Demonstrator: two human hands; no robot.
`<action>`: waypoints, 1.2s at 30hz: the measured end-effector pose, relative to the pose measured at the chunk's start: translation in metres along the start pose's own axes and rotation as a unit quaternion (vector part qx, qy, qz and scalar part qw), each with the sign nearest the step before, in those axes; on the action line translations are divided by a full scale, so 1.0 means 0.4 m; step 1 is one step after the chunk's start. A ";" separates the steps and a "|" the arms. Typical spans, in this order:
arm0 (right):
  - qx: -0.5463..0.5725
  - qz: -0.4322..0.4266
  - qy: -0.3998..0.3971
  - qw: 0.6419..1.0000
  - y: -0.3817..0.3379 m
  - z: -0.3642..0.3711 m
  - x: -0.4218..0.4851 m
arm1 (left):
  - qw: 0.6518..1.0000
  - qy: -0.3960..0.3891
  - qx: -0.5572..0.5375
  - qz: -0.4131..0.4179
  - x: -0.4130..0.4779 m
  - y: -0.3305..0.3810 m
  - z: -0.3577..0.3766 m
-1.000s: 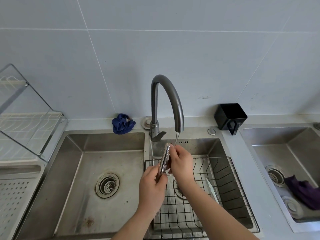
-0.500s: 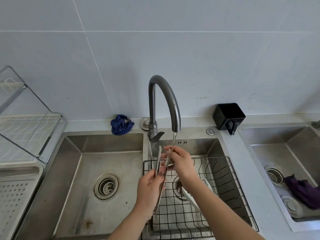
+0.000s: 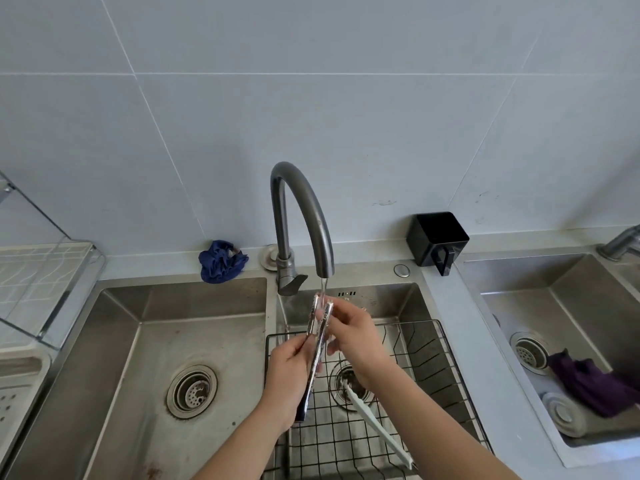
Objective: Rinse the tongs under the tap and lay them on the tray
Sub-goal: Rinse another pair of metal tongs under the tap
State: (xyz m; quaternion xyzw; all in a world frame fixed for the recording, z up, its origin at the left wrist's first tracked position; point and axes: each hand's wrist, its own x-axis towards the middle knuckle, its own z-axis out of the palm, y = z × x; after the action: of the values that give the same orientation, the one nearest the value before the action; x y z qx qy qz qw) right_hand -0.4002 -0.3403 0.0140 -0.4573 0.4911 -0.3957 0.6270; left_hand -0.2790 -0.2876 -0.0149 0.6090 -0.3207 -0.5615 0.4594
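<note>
Metal tongs (image 3: 318, 344) stand nearly upright under the dark grey tap (image 3: 304, 216), whose thin stream of water lands on their upper tips. My left hand (image 3: 289, 379) grips the tongs around the lower handle. My right hand (image 3: 353, 336) pinches the upper jaws just below the spout, fingers on the wet metal. A white perforated tray (image 3: 14, 386) sits at the far left edge beside the left sink.
A black wire basket (image 3: 429, 368) fills the middle sink, with a white utensil (image 3: 375, 424) lying in it. A blue cloth (image 3: 221, 261) and a black holder (image 3: 437, 239) sit on the back ledge. A dish rack (image 3: 41, 289) stands at left; purple cloth (image 3: 588, 379) lies in the right sink.
The tongs shifted slightly up under the spout and their jaws came closer together. My right hand slid along the upper jaws; my left hand kept its grip lower down.
</note>
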 end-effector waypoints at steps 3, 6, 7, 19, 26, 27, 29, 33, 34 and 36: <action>0.007 -0.015 0.030 0.999 0.002 0.004 0.011 | 0.998 -0.045 -0.017 -0.028 -0.004 -0.002 0.010; -0.010 -0.039 0.057 0.998 0.006 0.006 0.022 | 0.996 -0.061 -0.048 -0.044 -0.015 -0.001 0.013; -0.027 -0.047 0.073 0.996 0.007 0.008 0.025 | 0.995 -0.064 -0.054 -0.046 -0.020 -0.002 0.014; 0.032 0.012 -0.025 0.999 -0.002 0.029 0.036 | 0.996 -0.034 -0.066 -0.045 -0.019 -0.002 -0.024; 0.019 0.027 0.004 0.999 0.002 0.051 0.040 | 0.997 -0.023 -0.062 -0.036 -0.026 -0.003 -0.024; 0.021 0.030 -0.007 0.999 0.003 0.051 0.039 | 0.997 -0.019 -0.060 -0.036 -0.027 -0.003 -0.027; 0.034 0.034 -0.019 0.999 0.002 0.051 0.037 | 0.998 -0.017 -0.050 -0.028 -0.026 -0.001 -0.031; 0.044 0.028 -0.007 0.999 -0.003 0.057 0.044 | 0.999 -0.015 -0.037 -0.016 -0.024 0.005 -0.027; 0.044 0.026 -0.008 0.999 -0.003 0.058 0.046 | 0.999 -0.016 -0.040 -0.018 -0.025 0.005 -0.026; 0.042 0.025 -0.016 0.999 -0.003 0.057 0.049 | 0.998 -0.019 -0.052 -0.023 -0.026 0.003 -0.027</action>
State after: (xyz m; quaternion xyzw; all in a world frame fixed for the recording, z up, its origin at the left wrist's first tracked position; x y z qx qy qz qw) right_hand -0.3740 -0.3549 0.0125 -0.4247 0.4753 -0.3928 0.6629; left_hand -0.2702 -0.2763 -0.0102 0.5808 -0.2858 -0.5995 0.4708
